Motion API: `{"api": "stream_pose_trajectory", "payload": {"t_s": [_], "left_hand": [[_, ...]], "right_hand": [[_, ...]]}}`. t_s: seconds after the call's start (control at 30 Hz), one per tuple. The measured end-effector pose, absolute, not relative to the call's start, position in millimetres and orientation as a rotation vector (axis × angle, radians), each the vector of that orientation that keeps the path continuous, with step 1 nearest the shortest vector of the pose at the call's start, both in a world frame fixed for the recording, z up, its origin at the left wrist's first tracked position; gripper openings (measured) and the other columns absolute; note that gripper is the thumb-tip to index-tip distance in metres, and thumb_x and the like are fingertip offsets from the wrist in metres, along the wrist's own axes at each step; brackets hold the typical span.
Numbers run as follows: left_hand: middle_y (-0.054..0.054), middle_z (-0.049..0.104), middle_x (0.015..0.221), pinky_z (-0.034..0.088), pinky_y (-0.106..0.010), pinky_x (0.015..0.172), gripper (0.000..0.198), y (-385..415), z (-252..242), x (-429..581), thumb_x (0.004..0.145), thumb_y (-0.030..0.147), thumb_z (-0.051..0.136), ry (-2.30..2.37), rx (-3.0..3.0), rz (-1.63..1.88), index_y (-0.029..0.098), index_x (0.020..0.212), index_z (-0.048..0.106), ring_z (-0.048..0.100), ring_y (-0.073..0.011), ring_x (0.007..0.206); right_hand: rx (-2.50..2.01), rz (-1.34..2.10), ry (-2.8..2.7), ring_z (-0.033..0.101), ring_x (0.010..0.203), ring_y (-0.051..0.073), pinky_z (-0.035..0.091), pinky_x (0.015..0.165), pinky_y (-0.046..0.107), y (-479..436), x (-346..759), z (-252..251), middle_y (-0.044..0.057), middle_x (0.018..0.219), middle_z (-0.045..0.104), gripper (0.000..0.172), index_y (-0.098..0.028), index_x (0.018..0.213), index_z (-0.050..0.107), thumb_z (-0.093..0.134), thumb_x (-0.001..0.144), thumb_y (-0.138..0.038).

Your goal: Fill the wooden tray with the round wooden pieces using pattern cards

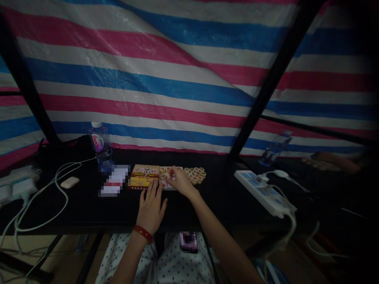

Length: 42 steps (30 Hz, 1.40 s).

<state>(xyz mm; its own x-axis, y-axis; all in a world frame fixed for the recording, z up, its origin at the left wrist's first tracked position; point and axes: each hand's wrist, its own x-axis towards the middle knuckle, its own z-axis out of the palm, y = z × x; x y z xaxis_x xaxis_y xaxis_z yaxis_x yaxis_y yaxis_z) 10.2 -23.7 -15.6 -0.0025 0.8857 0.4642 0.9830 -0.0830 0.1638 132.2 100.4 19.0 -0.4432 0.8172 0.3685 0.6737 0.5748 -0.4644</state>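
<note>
My left hand lies flat with fingers stretched, its fingertips on the front of a yellow and brown Chinese chess box lid. Just right of the lid is an open box tray with some round pieces inside. Over the tray, my right hand has thumb and fingertips pinched together, apparently on a round chess piece, though the fingers largely cover it. Several round wooden chess pieces with printed characters stand in packed rows on the black table, right beside the tray.
A water bottle and a pixelated sheet-like item are left of the lid. White cables and a small pale case lie farther left. Rightward are a power strip, another bottle and another person's hand.
</note>
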Motion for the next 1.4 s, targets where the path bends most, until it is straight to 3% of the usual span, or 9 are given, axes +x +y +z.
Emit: {"api": "stream_pose_trajectory", "payload": {"t_s": [0.4,0.63,0.8,0.97,1.4], "left_hand": [[-0.01,0.033,0.149,0.032,-0.046,0.104,0.047,-24.7,-14.9,10.6,0.092,0.031,0.035,-1.977,-2.053,-0.687,0.017,0.137,0.04,0.028,-0.0244,0.137],[-0.011,0.033,0.148,0.032,-0.046,0.104,0.049,-25.3,-12.6,11.2,0.092,0.031,0.035,-1.989,-2.066,-0.68,0.017,0.139,0.037,0.028,-0.0242,0.137],[-0.011,0.034,0.148,0.033,-0.046,0.103,0.049,-24.7,-14.9,10.4,0.092,0.031,0.035,-1.978,-2.06,-0.693,0.018,0.139,0.037,0.029,-0.0247,0.137],[-0.011,0.032,0.149,0.033,-0.046,0.103,0.05,-25.3,-14.5,10.5,0.093,0.031,0.034,-1.979,-2.065,-0.679,0.018,0.141,0.034,0.028,-0.0242,0.137],[-0.01,0.032,0.149,0.034,-0.046,0.103,0.051,-24.5,-16.5,10.9,0.092,0.03,0.035,-1.969,-2.036,-0.633,0.017,0.141,0.033,0.029,-0.0236,0.137]], "right_hand": [[-1.29,0.334,-2.175,0.06,0.081,0.016,0.041,0.071,0.025,101.4,126.3,17.5,0.003,0.087,0.065,0.015,-0.02,0.095,0.057,0.056,0.081,-0.015],[-1.067,0.353,-2.301,0.058,0.079,0.015,0.041,0.075,0.025,103.9,114.5,15.5,0.003,0.08,0.064,0.015,-0.017,0.075,0.061,0.053,0.078,-0.005],[-1.015,0.377,-2.318,0.057,0.08,0.016,0.042,0.075,0.026,104.4,119.7,9.7,0.003,0.082,0.063,0.008,-0.017,0.079,0.062,0.059,0.075,-0.01],[-1.052,0.374,-2.287,0.056,0.092,0.017,0.042,0.083,0.027,103.3,117.8,10.8,0.004,0.094,0.063,0.019,-0.018,0.092,0.06,0.059,0.075,-0.01],[-1.098,0.243,-2.321,0.053,0.079,0.014,0.039,0.074,0.025,99.1,112.2,16.4,0.002,0.085,0.054,0.007,-0.017,0.081,0.058,0.054,0.083,-0.013]]}}
